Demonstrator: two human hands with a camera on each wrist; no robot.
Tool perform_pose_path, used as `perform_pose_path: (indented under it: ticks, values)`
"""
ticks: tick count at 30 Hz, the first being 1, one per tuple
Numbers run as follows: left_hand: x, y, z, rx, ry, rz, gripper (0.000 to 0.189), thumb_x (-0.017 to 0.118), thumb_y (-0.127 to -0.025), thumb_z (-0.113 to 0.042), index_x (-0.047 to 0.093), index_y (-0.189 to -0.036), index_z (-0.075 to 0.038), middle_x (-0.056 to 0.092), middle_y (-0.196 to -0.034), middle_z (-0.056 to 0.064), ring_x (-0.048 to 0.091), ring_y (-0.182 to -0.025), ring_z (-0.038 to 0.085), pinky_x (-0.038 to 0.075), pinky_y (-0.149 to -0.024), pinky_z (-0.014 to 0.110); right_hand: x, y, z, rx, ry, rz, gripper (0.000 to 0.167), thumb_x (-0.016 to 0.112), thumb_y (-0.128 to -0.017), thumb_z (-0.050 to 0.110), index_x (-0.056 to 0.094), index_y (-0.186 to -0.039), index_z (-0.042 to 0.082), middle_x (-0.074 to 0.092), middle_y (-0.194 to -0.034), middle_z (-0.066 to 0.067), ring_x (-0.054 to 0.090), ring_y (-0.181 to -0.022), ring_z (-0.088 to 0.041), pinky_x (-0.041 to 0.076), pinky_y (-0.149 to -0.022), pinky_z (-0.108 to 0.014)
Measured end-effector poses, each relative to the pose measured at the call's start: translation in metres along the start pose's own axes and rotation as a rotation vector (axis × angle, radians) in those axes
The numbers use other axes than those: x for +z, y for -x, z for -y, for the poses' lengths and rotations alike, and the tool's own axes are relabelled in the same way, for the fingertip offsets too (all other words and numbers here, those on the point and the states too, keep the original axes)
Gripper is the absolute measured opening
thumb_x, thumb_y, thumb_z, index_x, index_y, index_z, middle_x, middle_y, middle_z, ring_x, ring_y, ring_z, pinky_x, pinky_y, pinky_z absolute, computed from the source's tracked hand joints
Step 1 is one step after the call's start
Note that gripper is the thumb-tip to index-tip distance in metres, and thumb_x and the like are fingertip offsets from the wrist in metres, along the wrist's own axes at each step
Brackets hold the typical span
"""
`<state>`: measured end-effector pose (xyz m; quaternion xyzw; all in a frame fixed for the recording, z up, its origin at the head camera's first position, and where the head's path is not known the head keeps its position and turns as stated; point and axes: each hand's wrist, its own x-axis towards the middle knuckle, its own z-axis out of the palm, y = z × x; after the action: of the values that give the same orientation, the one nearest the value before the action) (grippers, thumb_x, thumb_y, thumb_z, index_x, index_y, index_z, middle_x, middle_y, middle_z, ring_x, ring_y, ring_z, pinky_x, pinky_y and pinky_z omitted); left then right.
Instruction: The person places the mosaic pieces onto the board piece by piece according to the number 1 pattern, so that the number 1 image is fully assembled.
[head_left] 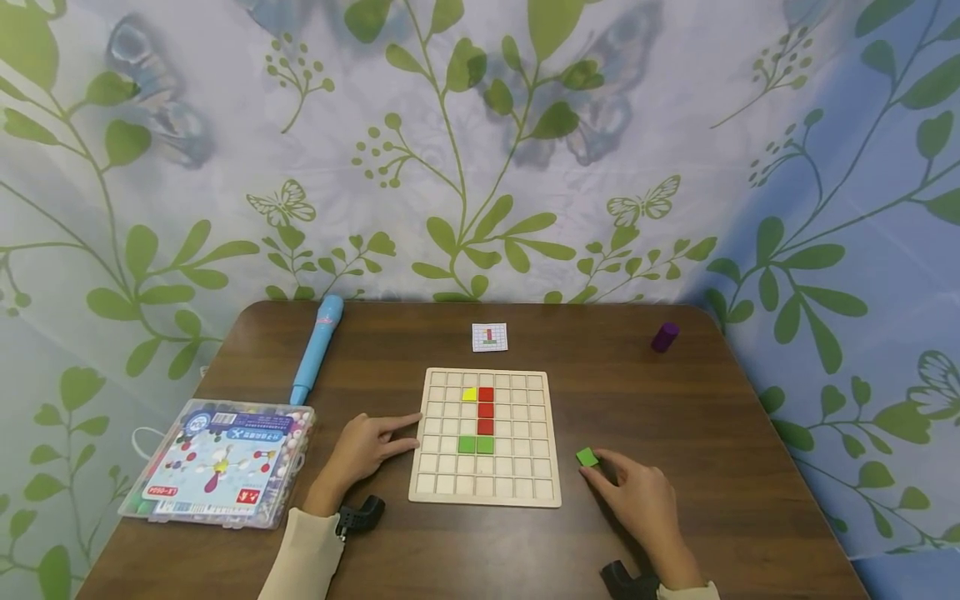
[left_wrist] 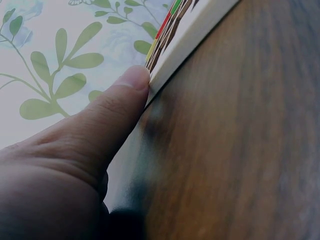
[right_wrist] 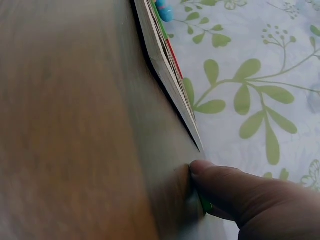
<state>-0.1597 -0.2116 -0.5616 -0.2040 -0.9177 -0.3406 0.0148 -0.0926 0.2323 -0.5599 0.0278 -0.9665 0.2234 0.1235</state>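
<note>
A wooden grid board (head_left: 520, 467) lies in the middle of the table. In its cells sit a yellow tile (head_left: 469, 395) with a cut or rounded corner, a column of red tiles (head_left: 486, 410) and two green tiles (head_left: 467, 444) side by side. My left hand (head_left: 360, 450) touches the board's left edge with thumb and index finger extended; the left wrist view shows the thumb (left_wrist: 122, 95) against its side. Right of the board, my right hand (head_left: 641, 504) pinches a green square tile (head_left: 587, 457) between thumb and finger. In the right wrist view this tile (right_wrist: 205, 202) is mostly hidden.
A small card (head_left: 490, 337) with a printed coloured grid pattern lies behind the board. At the left are a blue microphone-shaped object (head_left: 318, 346) and a clear plastic case (head_left: 217, 462) of beads. A purple cylinder (head_left: 665, 337) stands at the back right. A patterned curtain (head_left: 480, 167) hangs behind.
</note>
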Motion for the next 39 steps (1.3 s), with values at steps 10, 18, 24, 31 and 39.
perform_pose_path:
  ticks: [10, 18, 24, 31, 39]
  values:
    - [0.002, 0.0, 0.0, 0.01, 0.006, -0.004, 0.047, 0.076, -0.09, -0.044, 0.07, -0.134, -0.027, 0.028, -0.044, -0.02, 0.014, -0.046, 0.0, 0.021, -0.049, 0.02, 0.0, 0.001, 0.0, -0.016, -0.073, -0.037, 0.034, 0.088, -0.082, 0.038, 0.082, -0.109, 0.018, 0.021, -0.054, 0.018, 0.013, -0.05, 0.001, 0.017, -0.044, -0.023]
    - [0.002, 0.0, 0.0, -0.014, 0.017, 0.011, 0.049, 0.076, -0.09, -0.047, 0.07, -0.134, -0.028, 0.028, -0.045, -0.02, 0.015, -0.047, 0.0, 0.021, -0.049, 0.021, 0.0, -0.002, 0.004, -0.033, -0.174, 0.011, 0.032, 0.089, -0.082, 0.033, 0.082, -0.108, 0.017, 0.023, -0.052, 0.021, 0.017, -0.048, 0.003, 0.021, -0.044, -0.022]
    - [0.002, 0.001, 0.001, -0.007, 0.011, 0.0, 0.049, 0.077, -0.089, -0.045, 0.07, -0.134, -0.027, 0.027, -0.045, -0.02, 0.015, -0.046, 0.0, 0.021, -0.05, 0.021, 0.002, -0.011, 0.01, -0.094, -0.164, 0.0, 0.034, 0.09, -0.078, 0.035, 0.082, -0.107, 0.02, 0.021, -0.052, 0.023, 0.016, -0.049, 0.004, 0.021, -0.045, -0.022]
    - [0.002, 0.0, 0.001, -0.008, -0.003, 0.006, 0.049, 0.075, -0.09, -0.047, 0.07, -0.134, -0.028, 0.029, -0.045, -0.019, 0.015, -0.046, 0.0, 0.021, -0.051, 0.021, 0.005, -0.02, 0.023, -0.128, -0.205, 0.045, 0.033, 0.089, -0.08, 0.038, 0.082, -0.108, 0.021, 0.02, -0.052, 0.024, 0.015, -0.049, 0.004, 0.02, -0.044, -0.021]
    - [0.001, 0.0, 0.001, -0.013, -0.001, 0.006, 0.048, 0.076, -0.09, -0.045, 0.07, -0.135, -0.028, 0.029, -0.044, -0.019, 0.015, -0.046, 0.0, 0.021, -0.05, 0.021, 0.006, -0.033, 0.038, -0.204, -0.24, 0.124, 0.032, 0.087, -0.084, 0.031, 0.081, -0.113, 0.018, 0.018, -0.052, 0.025, 0.015, -0.048, 0.005, 0.022, -0.045, -0.02]
